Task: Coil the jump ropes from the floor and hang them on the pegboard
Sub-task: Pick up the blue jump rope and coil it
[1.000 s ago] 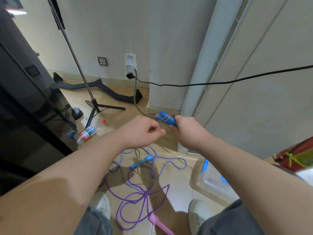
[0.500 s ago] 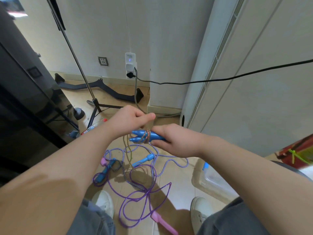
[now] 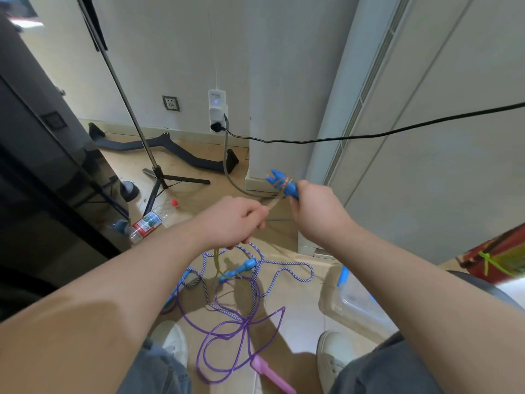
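Observation:
My right hand (image 3: 315, 214) grips two blue handles (image 3: 281, 183) of a jump rope, with a few turns of its thin yellowish cord wrapped around them. My left hand (image 3: 233, 223) is closed on that cord (image 3: 274, 204), which runs taut up to the handles and hangs slack below my fist (image 3: 217, 260). On the floor below lie a blue-and-white braided rope (image 3: 284, 273) with blue handles (image 3: 241, 270) and a purple rope (image 3: 227, 331) with a pink handle (image 3: 270, 375), tangled together. No pegboard is in view.
A clear plastic bin (image 3: 352, 305) stands on the floor at the right. A plastic bottle (image 3: 150, 220), a tripod stand (image 3: 159, 177) and a black curved bar (image 3: 170, 149) lie ahead. A black cable (image 3: 369, 135) crosses at chest height. My white shoes (image 3: 332, 356) stand by the ropes.
My right hand has swung the blue handles up and to the right. My left hand has dropped lower, pulling the cord taut, and another turn lies on the handles.

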Demonstrator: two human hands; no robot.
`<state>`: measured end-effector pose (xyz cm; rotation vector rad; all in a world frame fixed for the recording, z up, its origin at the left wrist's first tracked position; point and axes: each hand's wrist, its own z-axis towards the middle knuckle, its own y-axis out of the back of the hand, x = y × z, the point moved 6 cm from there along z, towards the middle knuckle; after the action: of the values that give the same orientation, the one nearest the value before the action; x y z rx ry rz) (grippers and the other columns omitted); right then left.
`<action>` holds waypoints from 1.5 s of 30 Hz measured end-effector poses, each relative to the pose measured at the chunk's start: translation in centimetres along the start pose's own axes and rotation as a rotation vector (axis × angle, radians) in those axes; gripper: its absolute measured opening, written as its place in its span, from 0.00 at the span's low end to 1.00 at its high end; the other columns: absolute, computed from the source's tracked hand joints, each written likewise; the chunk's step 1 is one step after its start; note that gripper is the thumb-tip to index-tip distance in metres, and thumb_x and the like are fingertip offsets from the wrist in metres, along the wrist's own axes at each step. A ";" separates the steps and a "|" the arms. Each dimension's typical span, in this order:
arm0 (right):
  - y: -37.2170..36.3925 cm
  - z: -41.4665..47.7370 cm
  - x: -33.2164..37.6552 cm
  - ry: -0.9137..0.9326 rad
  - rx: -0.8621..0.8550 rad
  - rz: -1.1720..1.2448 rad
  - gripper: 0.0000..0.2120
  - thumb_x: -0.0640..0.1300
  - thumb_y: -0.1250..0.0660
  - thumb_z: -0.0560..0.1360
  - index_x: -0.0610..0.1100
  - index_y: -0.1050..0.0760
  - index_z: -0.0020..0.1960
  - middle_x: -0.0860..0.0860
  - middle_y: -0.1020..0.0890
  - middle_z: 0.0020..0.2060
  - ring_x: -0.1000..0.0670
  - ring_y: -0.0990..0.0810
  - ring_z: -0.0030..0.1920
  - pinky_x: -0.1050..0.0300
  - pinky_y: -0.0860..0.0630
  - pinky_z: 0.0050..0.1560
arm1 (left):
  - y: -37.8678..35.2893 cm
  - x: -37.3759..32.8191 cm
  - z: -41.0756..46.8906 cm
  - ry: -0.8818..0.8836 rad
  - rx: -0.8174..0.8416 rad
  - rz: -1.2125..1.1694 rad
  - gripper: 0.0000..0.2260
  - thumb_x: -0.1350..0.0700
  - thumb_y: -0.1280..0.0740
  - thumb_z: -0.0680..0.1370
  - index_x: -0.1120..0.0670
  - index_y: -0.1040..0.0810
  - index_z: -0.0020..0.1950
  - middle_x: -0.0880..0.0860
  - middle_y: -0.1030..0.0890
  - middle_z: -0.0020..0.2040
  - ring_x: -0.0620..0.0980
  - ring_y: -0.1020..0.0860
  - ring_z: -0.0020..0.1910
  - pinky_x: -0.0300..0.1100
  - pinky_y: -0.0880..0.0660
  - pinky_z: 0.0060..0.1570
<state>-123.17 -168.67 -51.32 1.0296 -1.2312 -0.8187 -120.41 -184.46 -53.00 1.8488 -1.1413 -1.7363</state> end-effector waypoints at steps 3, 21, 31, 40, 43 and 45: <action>-1.9 -0.5 0.2 0.046 0.174 -0.230 0.08 0.37 0.44 0.79 0.42 0.30 0.57 0.43 0.24 0.46 0.38 0.22 0.48 0.53 0.33 0.41 | 0.7 -2.2 -0.3 -0.269 -0.052 0.317 0.17 0.45 0.37 0.79 0.53 0.26 0.35 0.51 0.28 0.26 0.46 0.31 0.26 0.44 0.31 0.30; -0.4 -3.8 4.3 0.501 0.348 0.284 0.11 0.49 0.36 0.80 0.44 0.29 0.42 0.52 0.25 0.32 0.53 0.29 0.32 0.55 0.30 0.36 | 3.2 1.2 0.2 0.003 -0.086 -0.311 0.17 0.41 0.33 0.77 0.50 0.22 0.34 0.48 0.27 0.29 0.44 0.31 0.28 0.38 0.32 0.31; -0.7 -0.9 0.4 0.152 0.171 -0.034 0.14 0.49 0.41 0.82 0.46 0.36 0.40 0.52 0.32 0.32 0.45 0.31 0.37 0.54 0.39 0.38 | -0.3 1.3 0.2 0.083 0.069 -0.045 0.18 0.47 0.44 0.84 0.52 0.21 0.42 0.48 0.25 0.26 0.45 0.31 0.21 0.38 0.31 0.28; -4.8 -1.8 1.4 0.209 0.380 -0.287 0.05 0.43 0.40 0.80 0.44 0.29 0.46 0.47 0.27 0.37 0.43 0.26 0.36 0.56 0.33 0.34 | 0.7 -1.0 0.3 -0.278 -0.065 0.364 0.18 0.39 0.35 0.77 0.52 0.21 0.36 0.49 0.28 0.26 0.46 0.30 0.28 0.50 0.28 0.34; -4.8 -2.6 2.4 0.341 0.459 -0.272 0.09 0.47 0.40 0.81 0.43 0.25 0.53 0.49 0.29 0.35 0.42 0.27 0.39 0.55 0.33 0.38 | 1.4 -0.6 0.6 -0.271 -0.154 0.390 0.21 0.32 0.34 0.71 0.50 0.21 0.35 0.49 0.24 0.27 0.45 0.26 0.31 0.48 0.26 0.33; -4.3 -3.1 2.7 0.440 0.493 -0.215 0.10 0.49 0.39 0.81 0.43 0.26 0.52 0.49 0.28 0.34 0.44 0.28 0.38 0.56 0.34 0.39 | 1.9 -0.1 0.8 -0.236 -0.174 0.354 0.25 0.27 0.35 0.66 0.50 0.23 0.32 0.49 0.24 0.27 0.45 0.27 0.30 0.47 0.27 0.32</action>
<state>-119.50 -172.11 -54.47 1.6654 -0.9654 -0.4120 -121.73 -185.32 -51.69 1.2761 -1.2686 -1.8072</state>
